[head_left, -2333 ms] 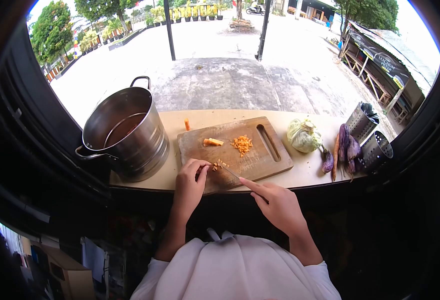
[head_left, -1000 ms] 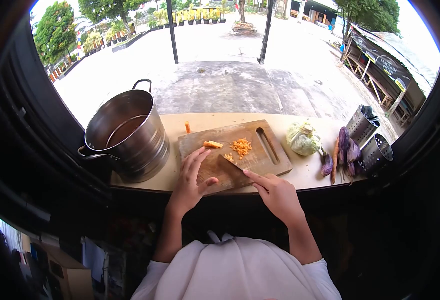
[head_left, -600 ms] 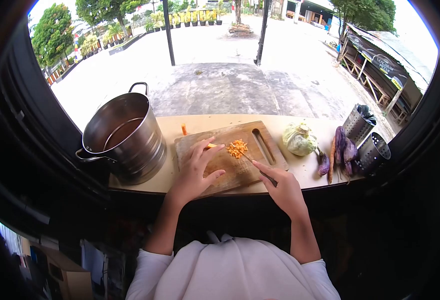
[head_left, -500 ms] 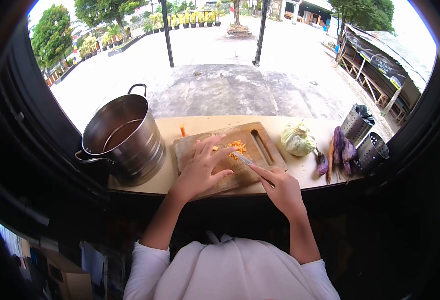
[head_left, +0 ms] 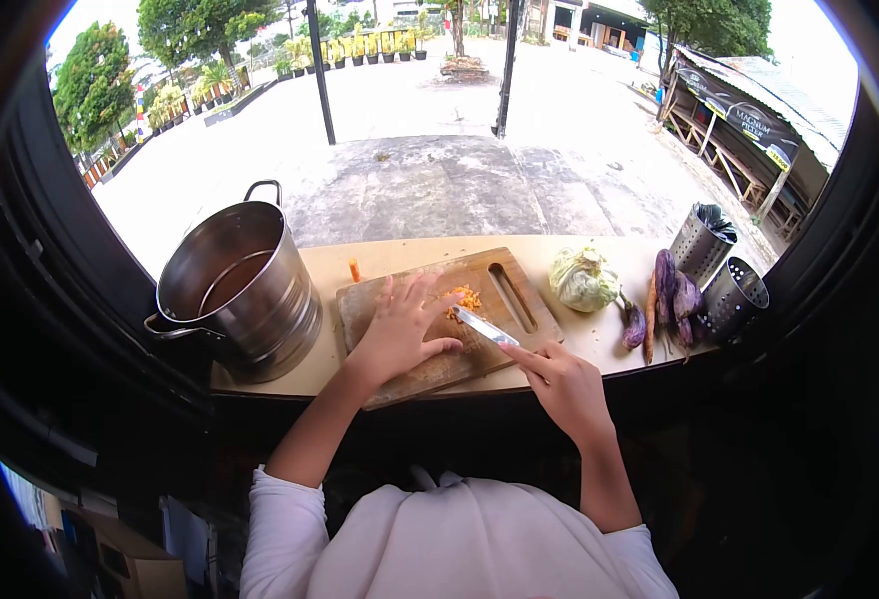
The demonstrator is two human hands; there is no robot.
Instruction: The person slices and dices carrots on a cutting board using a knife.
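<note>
A wooden cutting board (head_left: 519,339) lies on the counter, with a pile of diced carrot (head_left: 467,298) near its middle. My left hand (head_left: 399,327) is spread over the board's left part, fingers apart, just left of the pile, and hides what lies beneath it. My right hand (head_left: 564,387) is closed round the handle of a knife (head_left: 486,326). The blade's flat side shows, and its tip is at the near edge of the diced carrot. A short carrot piece (head_left: 354,270) stands behind the board's far left corner.
On the counter (head_left: 409,256), a large metal pot (head_left: 270,319) stands at left. A cabbage (head_left: 583,280) is right of the board, beside purple eggplants (head_left: 665,285) and a long carrot (head_left: 649,324). Two perforated metal holders (head_left: 699,247) stand at far right.
My left hand has moved from the board's near edge onto its left part and spread open. The small carrot bits have joined the pile. My right hand has turned the blade flat.
</note>
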